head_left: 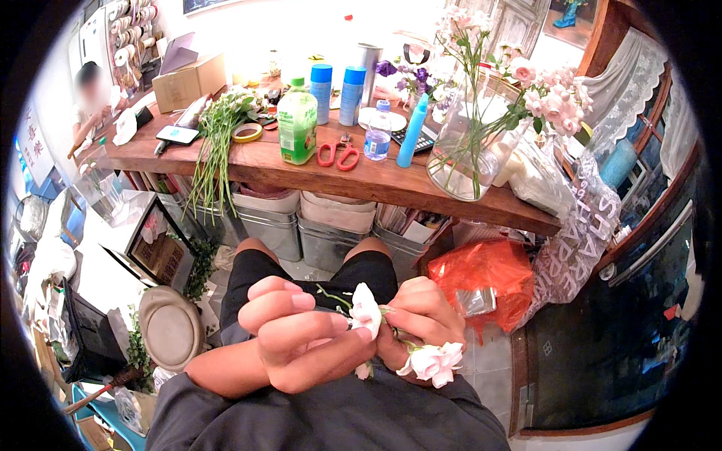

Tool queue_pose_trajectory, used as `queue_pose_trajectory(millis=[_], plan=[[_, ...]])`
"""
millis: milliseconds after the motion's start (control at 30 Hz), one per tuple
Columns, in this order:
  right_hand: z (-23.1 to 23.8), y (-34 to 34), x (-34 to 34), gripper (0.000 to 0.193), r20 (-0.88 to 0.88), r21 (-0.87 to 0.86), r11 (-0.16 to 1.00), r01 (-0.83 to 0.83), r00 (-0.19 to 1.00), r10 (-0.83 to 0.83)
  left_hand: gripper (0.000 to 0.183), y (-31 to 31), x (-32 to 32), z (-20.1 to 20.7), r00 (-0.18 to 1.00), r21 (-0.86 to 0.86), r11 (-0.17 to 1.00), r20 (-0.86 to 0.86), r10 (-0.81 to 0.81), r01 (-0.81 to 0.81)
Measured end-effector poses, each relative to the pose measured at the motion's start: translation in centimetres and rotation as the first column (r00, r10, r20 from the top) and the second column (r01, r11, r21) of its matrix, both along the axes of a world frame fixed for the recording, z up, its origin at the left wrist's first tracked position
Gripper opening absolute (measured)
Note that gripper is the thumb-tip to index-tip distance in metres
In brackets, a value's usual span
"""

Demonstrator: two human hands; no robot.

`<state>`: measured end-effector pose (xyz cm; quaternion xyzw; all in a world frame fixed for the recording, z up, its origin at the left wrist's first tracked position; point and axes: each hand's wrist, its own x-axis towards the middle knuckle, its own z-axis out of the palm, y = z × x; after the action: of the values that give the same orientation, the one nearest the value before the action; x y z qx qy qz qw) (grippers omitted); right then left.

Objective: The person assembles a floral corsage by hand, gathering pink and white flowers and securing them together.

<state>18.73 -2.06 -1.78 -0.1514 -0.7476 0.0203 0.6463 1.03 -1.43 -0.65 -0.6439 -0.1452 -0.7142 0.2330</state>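
Above my lap, my left hand pinches the edge of a whitish rose bloom between thumb and forefinger, its other fingers curled. Close beside it, my right hand is closed around thin green rose stems just below that bloom. A second, pale pink rose sticks out under the right hand, its petals spread. A small green sprig shows behind the white bloom. Part of another pinkish bloom peeks out beneath my left thumb. The stems inside the right hand are mostly hidden by its fingers.
Ahead, a wooden table bears a glass vase of pink roses, red scissors, a green bottle and cut stems hanging over its edge. Metal bins stand below. An orange bag lies right, a stool left.
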Motion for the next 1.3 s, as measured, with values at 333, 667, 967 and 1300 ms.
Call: queue_pose_trajectory(millis=[333, 667, 967, 1300], plan=[[0.2, 0.1, 0.0, 0.028, 0.032, 0.008, 1.0, -0.021, 0.999, 0.02, 0.041, -1.0, -1.5, 1.6, 0.964, -0.333, 0.934, -0.178, -0.196, 0.129], [0.1, 0.1, 0.0, 0.029, 0.051, -0.014, 0.997, -0.072, 0.996, 0.073, 0.039, -0.8, -2.2, 2.0, 0.922, -0.236, 0.971, -0.379, -0.074, -0.019], [0.3, 0.4, -0.1, 0.034, 0.099, 0.029, 0.996, -0.085, 0.992, 0.082, 0.052, -0.7, -3.0, 4.0, 0.863, -0.482, 0.873, -0.41, -0.294, 0.069], [0.5, 0.5, -0.2, 0.013, -0.032, -0.105, 0.956, -0.274, 0.962, 0.272, 0.045, 0.5, -4.9, 5.0, 0.708, -0.837, 0.371, 0.028, -0.706, 0.403]])
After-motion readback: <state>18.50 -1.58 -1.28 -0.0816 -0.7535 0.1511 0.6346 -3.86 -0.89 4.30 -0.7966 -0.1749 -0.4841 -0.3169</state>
